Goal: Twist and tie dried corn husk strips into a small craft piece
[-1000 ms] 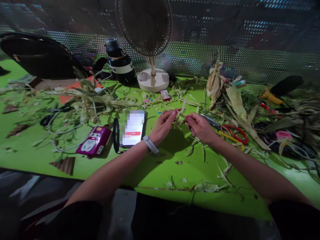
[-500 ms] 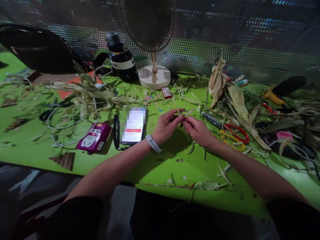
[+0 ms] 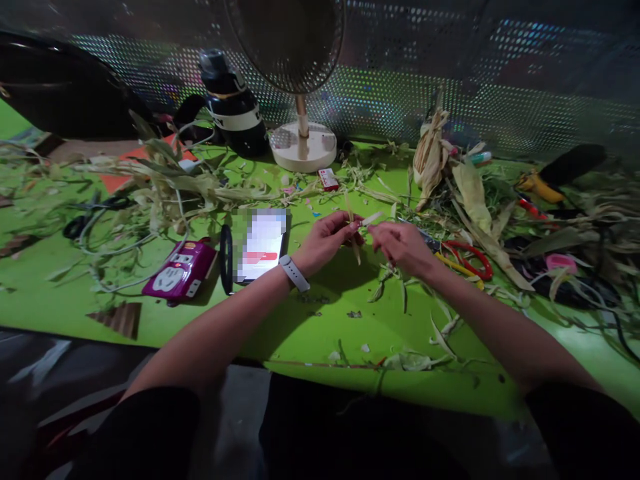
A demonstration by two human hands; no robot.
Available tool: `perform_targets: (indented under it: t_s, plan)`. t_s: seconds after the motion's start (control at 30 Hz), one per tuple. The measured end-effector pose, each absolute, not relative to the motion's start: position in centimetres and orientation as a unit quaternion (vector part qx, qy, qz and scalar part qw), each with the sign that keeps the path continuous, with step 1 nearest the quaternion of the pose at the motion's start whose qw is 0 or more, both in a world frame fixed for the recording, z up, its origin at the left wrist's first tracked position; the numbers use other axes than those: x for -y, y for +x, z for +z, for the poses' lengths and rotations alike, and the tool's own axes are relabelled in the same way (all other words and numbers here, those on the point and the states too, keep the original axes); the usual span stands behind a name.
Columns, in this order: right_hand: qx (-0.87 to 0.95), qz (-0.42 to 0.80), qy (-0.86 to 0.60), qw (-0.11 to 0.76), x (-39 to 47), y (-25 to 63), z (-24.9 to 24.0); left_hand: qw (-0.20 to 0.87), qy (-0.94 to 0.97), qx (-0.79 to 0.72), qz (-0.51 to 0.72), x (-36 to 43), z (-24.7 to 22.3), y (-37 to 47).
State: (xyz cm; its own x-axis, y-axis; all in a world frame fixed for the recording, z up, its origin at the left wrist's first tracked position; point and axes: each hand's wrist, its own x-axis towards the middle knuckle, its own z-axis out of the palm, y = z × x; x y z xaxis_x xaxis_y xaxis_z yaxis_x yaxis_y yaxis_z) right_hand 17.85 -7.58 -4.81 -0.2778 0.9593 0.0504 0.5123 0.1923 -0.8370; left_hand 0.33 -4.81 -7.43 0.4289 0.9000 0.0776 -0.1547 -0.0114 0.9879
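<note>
Over the middle of the green table (image 3: 310, 327), my left hand (image 3: 323, 245) pinches pale corn husk strips (image 3: 357, 251) between thumb and fingers. One strip hangs below the fingers, and another piece sticks out to the right. My right hand (image 3: 403, 248) is just right of it, fingers curled in, near the tip of that piece; whatever is between its fingers is hidden. Beyond my right wrist lie scissors with red and yellow handles (image 3: 467, 259), partly covered by the hand. Thin husk scraps (image 3: 383, 283) lie under my right hand.
A lit phone (image 3: 263, 243) and a purple power strip (image 3: 183, 270) lie left of my hands. Behind stand a fan (image 3: 305, 143) and a black bottle (image 3: 235, 120). Husk heaps (image 3: 170, 173) spread at left, with dried husk bundles (image 3: 473, 197) at right. A red-and-white box (image 3: 328, 179) sits near the fan.
My right hand has drawn away to the right from my left hand, leaving a gap. A strip now hangs below my left fingers. The whole view has shifted slightly.
</note>
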Motion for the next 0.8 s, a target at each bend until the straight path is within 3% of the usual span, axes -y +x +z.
perform_targets:
  t_s: [0.13,0.3,0.47,0.67,0.8]
  plan:
    - [0.636,0.440,-0.536,0.338,6.9,18.4,-4.1,0.611,0.627,-0.320,0.363,5.1,-6.9,0.1]
    - [0.621,0.518,-0.503,0.304,6.8,18.1,-4.4,0.609,0.632,-0.305,0.370,4.6,-7.1,-0.2]
    - [0.622,0.527,-0.494,0.302,6.6,18.0,-4.5,0.607,0.598,-0.347,0.392,4.4,-7.2,-0.1]
    - [0.584,0.482,-0.540,0.367,7.0,18.3,-4.5,0.641,0.526,-0.358,0.430,4.7,-7.4,0.2]
    - [0.594,0.503,-0.540,0.319,7.6,17.8,-5.0,0.676,0.469,-0.333,0.459,4.6,-7.4,0.2]
